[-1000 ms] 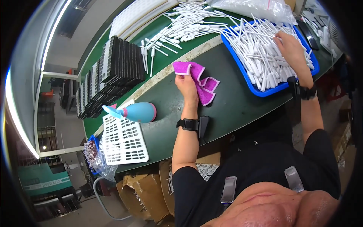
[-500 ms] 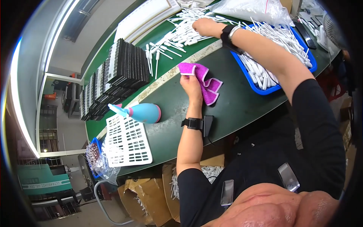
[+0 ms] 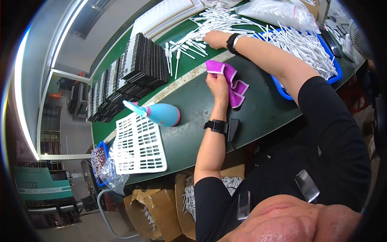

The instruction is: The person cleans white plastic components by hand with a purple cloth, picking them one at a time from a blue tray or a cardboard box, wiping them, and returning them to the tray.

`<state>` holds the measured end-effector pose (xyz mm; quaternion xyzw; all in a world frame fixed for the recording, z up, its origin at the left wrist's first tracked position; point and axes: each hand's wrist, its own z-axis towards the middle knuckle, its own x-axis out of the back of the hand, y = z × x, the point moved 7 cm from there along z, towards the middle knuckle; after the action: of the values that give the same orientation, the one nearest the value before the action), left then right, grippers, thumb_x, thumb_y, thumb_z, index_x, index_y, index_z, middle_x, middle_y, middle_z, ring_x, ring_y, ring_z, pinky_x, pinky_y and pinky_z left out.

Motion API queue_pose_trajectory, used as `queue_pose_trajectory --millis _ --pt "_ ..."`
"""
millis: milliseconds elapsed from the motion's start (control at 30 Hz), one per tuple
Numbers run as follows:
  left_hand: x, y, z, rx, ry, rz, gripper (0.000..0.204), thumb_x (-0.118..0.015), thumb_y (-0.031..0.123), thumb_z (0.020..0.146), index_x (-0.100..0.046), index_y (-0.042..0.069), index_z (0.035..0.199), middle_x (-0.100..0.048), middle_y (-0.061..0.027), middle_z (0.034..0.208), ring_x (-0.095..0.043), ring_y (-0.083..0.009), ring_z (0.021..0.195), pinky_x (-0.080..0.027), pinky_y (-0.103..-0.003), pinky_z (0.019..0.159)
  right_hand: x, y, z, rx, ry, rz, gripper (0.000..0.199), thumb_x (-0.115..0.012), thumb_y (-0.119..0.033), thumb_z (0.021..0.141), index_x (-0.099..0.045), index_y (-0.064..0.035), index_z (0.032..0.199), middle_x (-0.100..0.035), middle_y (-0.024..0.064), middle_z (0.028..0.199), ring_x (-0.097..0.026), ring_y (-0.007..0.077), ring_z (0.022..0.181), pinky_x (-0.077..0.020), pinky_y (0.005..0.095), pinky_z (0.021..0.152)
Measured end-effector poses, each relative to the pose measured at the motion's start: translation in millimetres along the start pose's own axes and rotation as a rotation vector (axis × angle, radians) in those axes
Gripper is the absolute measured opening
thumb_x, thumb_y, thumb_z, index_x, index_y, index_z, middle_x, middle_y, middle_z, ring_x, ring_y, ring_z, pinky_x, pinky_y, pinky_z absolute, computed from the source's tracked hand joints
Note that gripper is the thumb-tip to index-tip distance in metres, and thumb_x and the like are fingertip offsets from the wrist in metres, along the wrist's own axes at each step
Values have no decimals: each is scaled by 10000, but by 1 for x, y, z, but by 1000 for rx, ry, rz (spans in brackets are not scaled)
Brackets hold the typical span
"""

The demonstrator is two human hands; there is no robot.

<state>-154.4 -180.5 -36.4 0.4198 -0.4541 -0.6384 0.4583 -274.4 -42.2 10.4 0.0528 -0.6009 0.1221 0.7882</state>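
My left hand [image 3: 217,85] is closed on a purple cloth [image 3: 238,88] with white edging, bunched over the dark green table. Farther off, my right hand [image 3: 216,39] reaches to the near edge of a loose pile of white sticks [image 3: 219,20], each with a thicker end. Its fingers are curled, and whatever they may hold is hidden. More such sticks fill a blue tray [image 3: 287,96] under my right forearm. A few lie apart from the pile, beside a stack of black slabs [image 3: 147,60].
Left of my left forearm lies a light blue spray bottle [image 3: 163,114], partly over a white slotted panel [image 3: 141,145]. A blue bin [image 3: 101,146] of small parts is at the table's left end. A clear plastic bag [image 3: 278,15] lies at the back; cardboard boxes [image 3: 161,209] stand below.
My right hand has drawn nearer and to the left along the pile of sticks. My left hand keeps its hold on the cloth. The whole view has shifted slightly.
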Motion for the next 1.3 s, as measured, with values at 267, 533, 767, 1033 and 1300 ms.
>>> queue_pose_trajectory --millis 267,533,767,1033,1300 --pt "20 2 -7 138 184 -385 166 -544 145 915 -607 -9 903 -623 -29 807 -557 -84 712 -457 -243 616 131 -47 -52 -151 286 642 365 -570 -177 832 -486 -35 1158 -602 108 826 -631 231 763 -495 347 715" --pt "10 -8 0 127 81 -340 158 -539 141 919 -608 0 931 -620 -19 833 -557 -80 713 -456 -233 621 130 -84 -154 -158 660 1541 239 -544 -108 908 -488 -9 1118 -578 56 871 -607 131 775 -510 259 727" --pt "-1 5 -17 116 52 -383 163 -524 137 924 -605 -2 952 -616 -17 858 -556 -86 735 -456 -241 640 49 -71 -185 -568 673 1925 158 -585 -120 901 -499 -28 997 -610 86 930 -603 145 791 -496 258 756" --pt "-15 10 -21 222 -67 -460 166 -509 122 925 -590 1 1005 -615 -29 918 -570 -103 787 -461 -241 694 14 -68 -194 -663 613 1862 117 -579 -118 909 -533 -26 965 -615 52 908 -581 102 772 -471 221 726" --pt "-18 -3 -16 158 -204 -336 162 -547 85 900 -596 14 1038 -627 -47 978 -588 -114 872 -466 -248 775 -13 -76 -188 -507 420 1584 146 -575 -123 914 -530 -12 996 -605 12 876 -540 39 758 -432 176 675"
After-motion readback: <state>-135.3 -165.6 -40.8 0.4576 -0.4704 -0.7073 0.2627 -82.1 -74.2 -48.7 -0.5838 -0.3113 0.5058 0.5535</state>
